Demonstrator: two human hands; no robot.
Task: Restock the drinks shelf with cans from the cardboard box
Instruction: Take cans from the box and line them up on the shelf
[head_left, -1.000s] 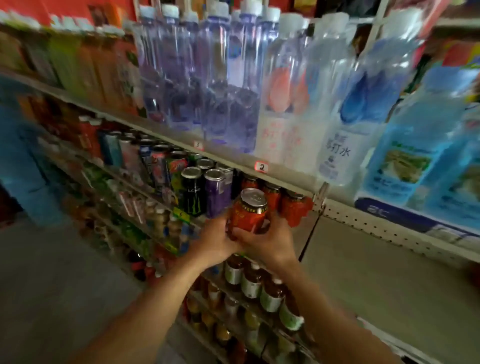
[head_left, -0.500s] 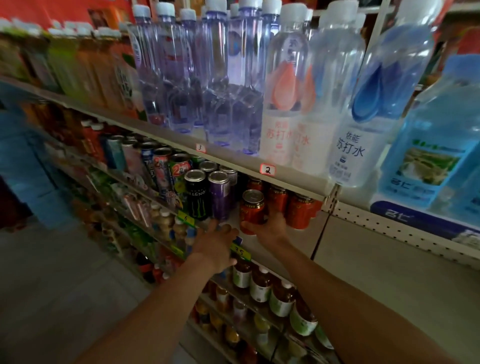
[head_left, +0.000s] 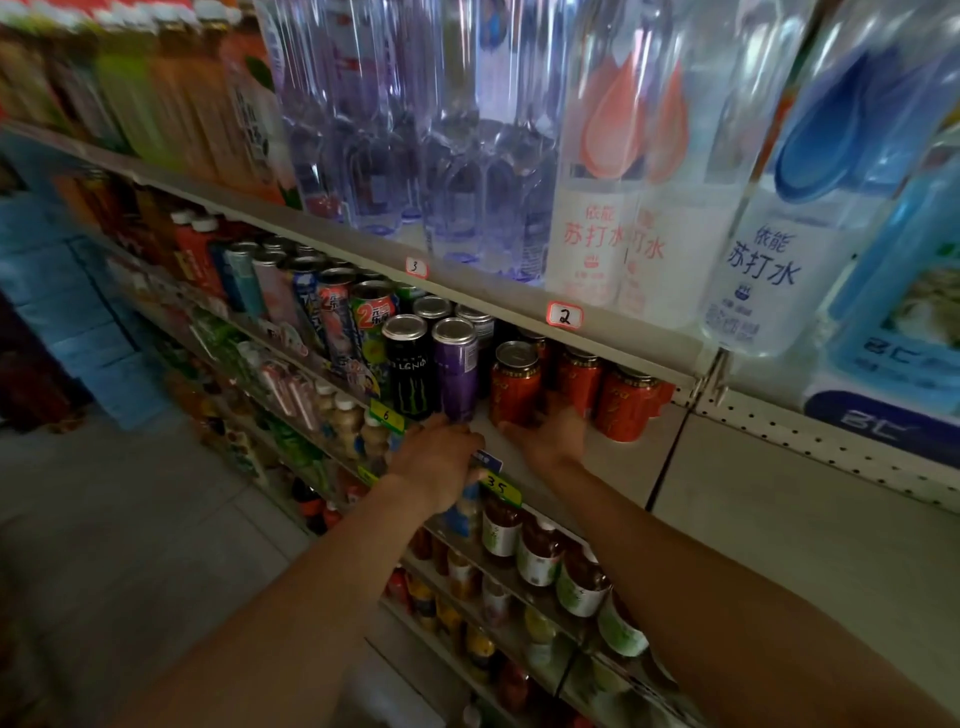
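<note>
Seating the red can on the drinks shelf

The right hand (head_left: 550, 434) cups the base of the red can (head_left: 514, 384), upright near the shelf (head_left: 613, 467) front edge beside other red cans (head_left: 623, 402). The left hand (head_left: 436, 462) rests by the purple can (head_left: 456, 376); its grip is unclear. Best slid back flush, then released.

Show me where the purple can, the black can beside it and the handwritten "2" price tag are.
purple can (head_left: 457, 374): head view, middle of its purple side.
black can (head_left: 410, 376): head view, on its dark printed side.
"2" price tag (head_left: 564, 315): head view, centre of the tag on the shelf edge.
</note>
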